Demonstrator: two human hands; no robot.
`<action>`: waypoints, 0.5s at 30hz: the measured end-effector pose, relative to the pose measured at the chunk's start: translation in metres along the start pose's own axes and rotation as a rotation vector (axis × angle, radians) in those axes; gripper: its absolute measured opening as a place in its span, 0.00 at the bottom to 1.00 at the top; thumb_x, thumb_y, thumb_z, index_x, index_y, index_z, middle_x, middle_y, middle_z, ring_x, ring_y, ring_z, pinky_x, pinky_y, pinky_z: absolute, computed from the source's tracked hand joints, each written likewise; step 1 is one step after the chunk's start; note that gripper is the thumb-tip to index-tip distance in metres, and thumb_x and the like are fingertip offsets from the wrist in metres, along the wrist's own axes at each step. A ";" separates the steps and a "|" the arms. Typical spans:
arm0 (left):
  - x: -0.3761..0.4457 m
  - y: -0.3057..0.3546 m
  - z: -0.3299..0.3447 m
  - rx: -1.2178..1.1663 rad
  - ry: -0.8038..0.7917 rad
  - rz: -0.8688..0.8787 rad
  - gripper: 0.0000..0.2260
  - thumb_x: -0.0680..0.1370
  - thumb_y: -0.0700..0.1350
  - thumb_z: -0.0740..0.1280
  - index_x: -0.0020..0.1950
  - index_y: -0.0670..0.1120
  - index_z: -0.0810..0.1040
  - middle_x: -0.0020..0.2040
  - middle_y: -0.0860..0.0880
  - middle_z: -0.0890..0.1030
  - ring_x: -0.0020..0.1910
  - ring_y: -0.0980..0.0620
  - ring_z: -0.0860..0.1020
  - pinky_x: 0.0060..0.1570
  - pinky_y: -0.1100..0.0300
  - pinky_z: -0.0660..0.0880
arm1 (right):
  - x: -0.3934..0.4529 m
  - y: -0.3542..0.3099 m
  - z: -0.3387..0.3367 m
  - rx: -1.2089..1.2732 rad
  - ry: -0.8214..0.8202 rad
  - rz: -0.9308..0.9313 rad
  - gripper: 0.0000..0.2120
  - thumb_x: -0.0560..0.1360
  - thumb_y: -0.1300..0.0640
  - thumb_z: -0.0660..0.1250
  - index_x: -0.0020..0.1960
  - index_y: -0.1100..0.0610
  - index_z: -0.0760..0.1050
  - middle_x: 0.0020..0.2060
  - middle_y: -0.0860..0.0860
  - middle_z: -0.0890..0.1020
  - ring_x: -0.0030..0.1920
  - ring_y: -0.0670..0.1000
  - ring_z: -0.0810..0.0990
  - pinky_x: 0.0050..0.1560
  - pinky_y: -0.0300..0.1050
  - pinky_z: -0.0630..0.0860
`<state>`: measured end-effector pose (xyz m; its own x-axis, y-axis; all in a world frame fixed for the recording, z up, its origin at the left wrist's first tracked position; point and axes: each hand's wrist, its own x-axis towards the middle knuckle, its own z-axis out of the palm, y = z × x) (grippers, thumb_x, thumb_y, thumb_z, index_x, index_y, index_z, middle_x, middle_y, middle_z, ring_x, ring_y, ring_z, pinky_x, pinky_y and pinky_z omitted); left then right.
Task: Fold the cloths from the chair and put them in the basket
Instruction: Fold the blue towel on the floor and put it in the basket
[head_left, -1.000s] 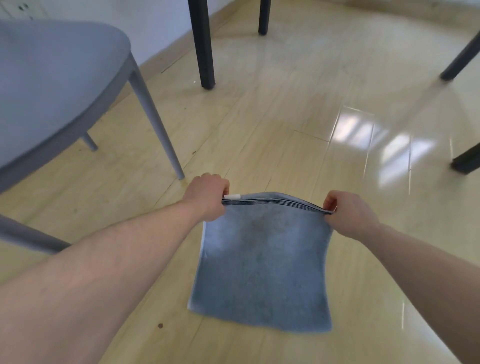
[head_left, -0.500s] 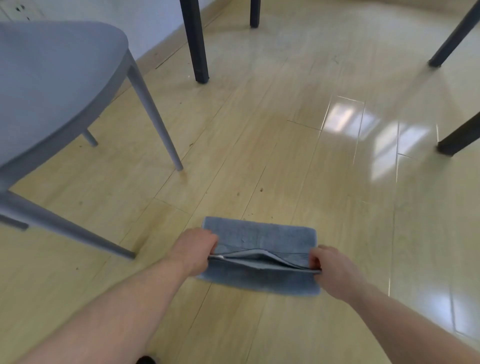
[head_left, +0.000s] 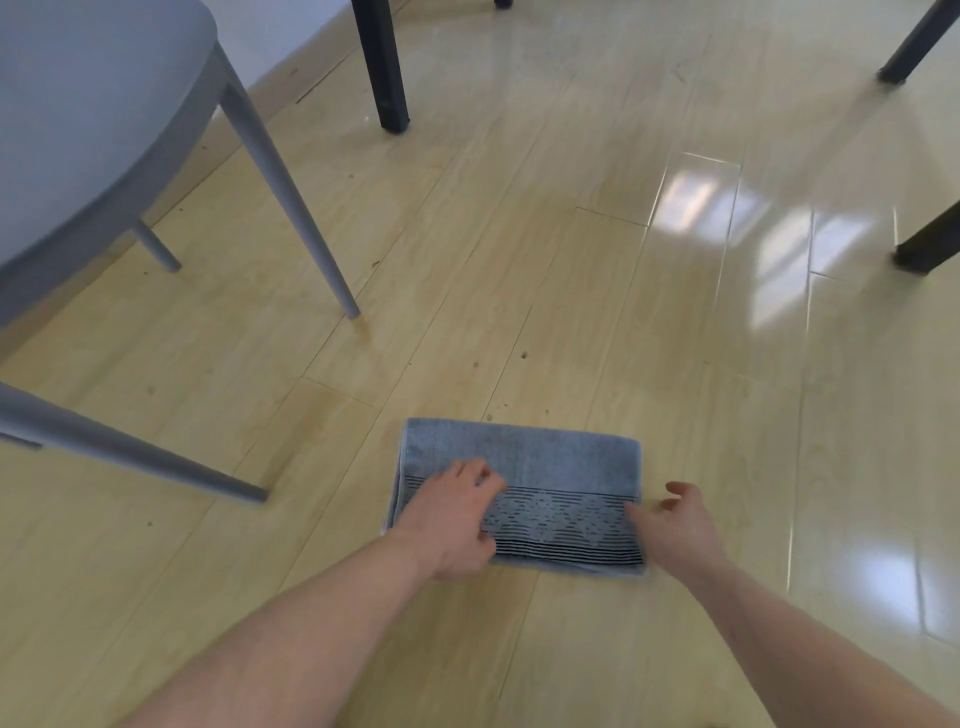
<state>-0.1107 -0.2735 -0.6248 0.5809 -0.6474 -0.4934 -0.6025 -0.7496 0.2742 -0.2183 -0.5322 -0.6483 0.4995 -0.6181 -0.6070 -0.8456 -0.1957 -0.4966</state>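
The cloth (head_left: 540, 467) lies folded on the floor (head_left: 519, 260), right of the chair (head_left: 93, 135). My left hand (head_left: 457, 519) rests on its left end, fingers loosely curled, gripping nothing. My right hand (head_left: 675, 525) hovers open at its right edge.
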 end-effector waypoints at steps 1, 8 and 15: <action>0.001 0.007 0.005 0.021 -0.046 0.038 0.29 0.76 0.51 0.67 0.76 0.53 0.63 0.76 0.48 0.61 0.73 0.46 0.64 0.71 0.47 0.67 | 0.001 -0.003 0.002 0.044 -0.020 0.042 0.39 0.74 0.48 0.74 0.77 0.59 0.60 0.69 0.57 0.75 0.66 0.59 0.77 0.63 0.53 0.75; 0.000 0.029 0.038 0.030 -0.211 0.039 0.39 0.76 0.55 0.67 0.83 0.55 0.52 0.84 0.51 0.46 0.81 0.45 0.45 0.77 0.40 0.54 | 0.001 -0.007 0.012 0.216 -0.112 0.187 0.30 0.76 0.48 0.73 0.73 0.59 0.68 0.60 0.56 0.81 0.52 0.55 0.81 0.50 0.48 0.78; 0.000 0.009 0.027 -0.343 0.046 -0.126 0.27 0.77 0.52 0.68 0.76 0.53 0.68 0.78 0.52 0.64 0.77 0.49 0.62 0.77 0.51 0.62 | -0.008 -0.021 -0.003 0.300 -0.114 0.137 0.11 0.75 0.57 0.71 0.56 0.59 0.79 0.47 0.56 0.84 0.44 0.55 0.84 0.37 0.46 0.77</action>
<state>-0.1305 -0.2760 -0.6444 0.6677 -0.5470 -0.5050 -0.3108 -0.8212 0.4786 -0.2055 -0.5256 -0.6312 0.4170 -0.5308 -0.7378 -0.8220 0.1261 -0.5553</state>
